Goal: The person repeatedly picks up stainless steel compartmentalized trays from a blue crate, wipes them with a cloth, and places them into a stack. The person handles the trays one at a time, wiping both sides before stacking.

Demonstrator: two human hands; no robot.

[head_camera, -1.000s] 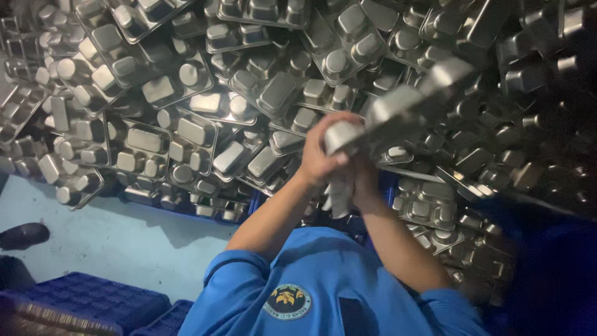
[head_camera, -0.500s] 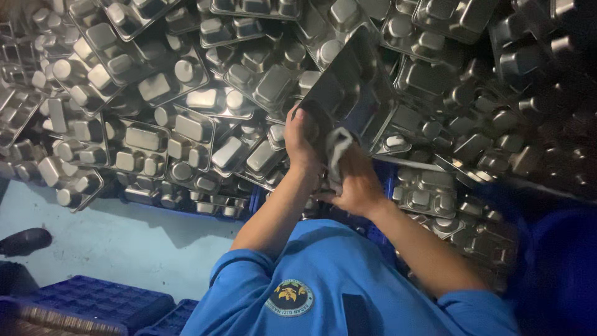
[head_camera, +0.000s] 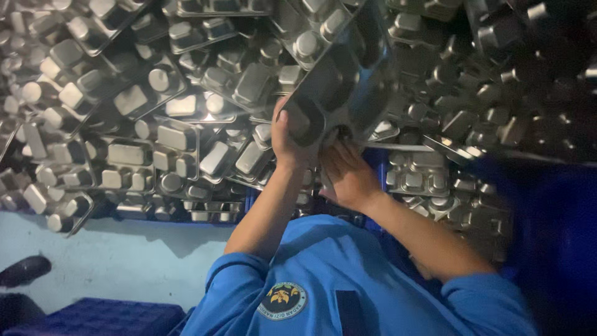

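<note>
Head view, looking down past a blue shirt (head_camera: 348, 280) to both bare arms reaching forward; left hand (head_camera: 289, 140) closed on the near corner of a steel compartment tray (head_camera: 348, 81), thumb laid over the rim, fingers hidden behind; right hand (head_camera: 348, 177) just beside it, curled against the tray's near edge from below, perhaps with something pale bunched in the fingers, too blurred to be sure. Tray lifted clear and tilted, hollow side toward the camera; long axis running from the hands away and to the right, far end well beyond both wrists. Both hands at the same near end, the left a little farther up the tray. Beyond and beneath: a heaped pile of like trays (head_camera: 155, 124), mostly bottoms up; blue crate (head_camera: 93, 314) and pale floor (head_camera: 112, 261) at the left.
</note>
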